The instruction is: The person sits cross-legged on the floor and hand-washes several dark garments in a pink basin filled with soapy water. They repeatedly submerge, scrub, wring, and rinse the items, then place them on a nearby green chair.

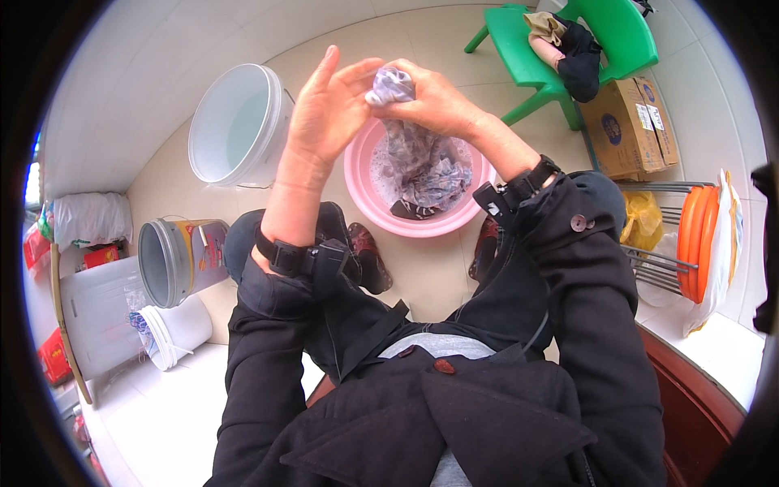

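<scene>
A bunched end of a wet, patterned purple-grey cloth is gripped in my right hand. From there the cloth seems to hang down into a pink plastic basin on the floor, where the rest lies in sudsy water. My left hand is beside the bunched end, thumb raised and palm turned towards it. Its fingertips reach behind the cloth; whether they touch it is hidden. A black piece of fabric with white marks lies at the basin's near side.
Left of the basin stands a white bucket holding water. Nearer are a grey-rimmed bucket and a smaller white bucket. A green plastic chair bears clothes, with a cardboard box beside it. Orange stools stand at right.
</scene>
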Action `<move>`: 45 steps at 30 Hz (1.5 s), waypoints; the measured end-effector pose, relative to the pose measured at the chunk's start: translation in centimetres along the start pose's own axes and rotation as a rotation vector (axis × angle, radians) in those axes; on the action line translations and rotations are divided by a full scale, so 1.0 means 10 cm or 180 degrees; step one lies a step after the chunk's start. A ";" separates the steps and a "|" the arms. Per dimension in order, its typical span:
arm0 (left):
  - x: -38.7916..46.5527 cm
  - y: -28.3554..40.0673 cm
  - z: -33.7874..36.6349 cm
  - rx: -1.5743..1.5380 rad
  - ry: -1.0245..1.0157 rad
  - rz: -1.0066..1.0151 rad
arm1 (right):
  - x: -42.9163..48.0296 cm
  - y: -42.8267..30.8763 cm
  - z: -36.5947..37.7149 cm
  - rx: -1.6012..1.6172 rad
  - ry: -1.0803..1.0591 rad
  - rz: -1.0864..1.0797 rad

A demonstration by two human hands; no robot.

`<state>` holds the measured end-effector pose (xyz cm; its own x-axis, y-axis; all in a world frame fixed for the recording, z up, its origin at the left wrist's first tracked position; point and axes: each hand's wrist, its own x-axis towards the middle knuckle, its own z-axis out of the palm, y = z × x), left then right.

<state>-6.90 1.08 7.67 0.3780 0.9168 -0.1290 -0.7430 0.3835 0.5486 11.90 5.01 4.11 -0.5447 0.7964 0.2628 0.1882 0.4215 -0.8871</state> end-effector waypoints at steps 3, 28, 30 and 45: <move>-0.10 0.04 -0.08 0.1353 0.0643 0.0903 | 0.06 -0.04 -0.08 -0.0315 0.0197 -0.0168; -0.47 -0.04 1.14 0.1605 0.0482 0.2116 | 0.08 -1.46 -0.72 0.2308 0.1958 -0.0805; -0.51 -0.02 1.17 0.1581 0.0386 0.2162 | 0.07 -1.46 -0.71 0.2415 0.1981 -0.0694; -0.28 -0.90 -0.18 0.3465 0.1497 -0.0026 | -0.17 -0.08 -0.12 0.1131 0.1674 0.0208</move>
<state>-2.27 -4.71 1.59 -0.0284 0.9529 -0.3020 0.2055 0.3012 0.9311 13.67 3.84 4.83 -0.0503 0.9602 0.2748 -0.1242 0.2670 -0.9557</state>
